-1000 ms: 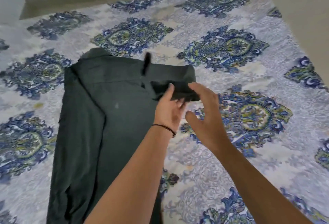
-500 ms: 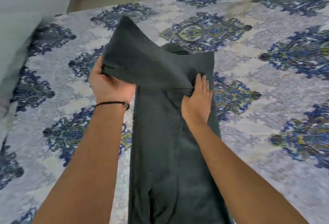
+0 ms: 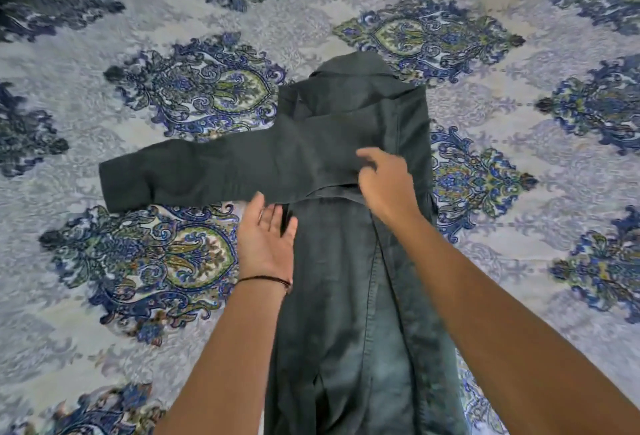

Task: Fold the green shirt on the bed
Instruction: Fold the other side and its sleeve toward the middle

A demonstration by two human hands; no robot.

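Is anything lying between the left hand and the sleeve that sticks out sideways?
Nothing visible does. The left hand is open, right at the lower edge of the sleeve, with only bedspread under it.

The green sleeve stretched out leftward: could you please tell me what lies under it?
The sleeve lies partly on the patterned bedsheet, partly across the shirt's folded body; whatever it covers there is hidden.

Two bare forearms, left hand [image 3: 266, 240], right hand [image 3: 388, 185], thin dark cord bracelet [image 3: 265, 279] on left wrist
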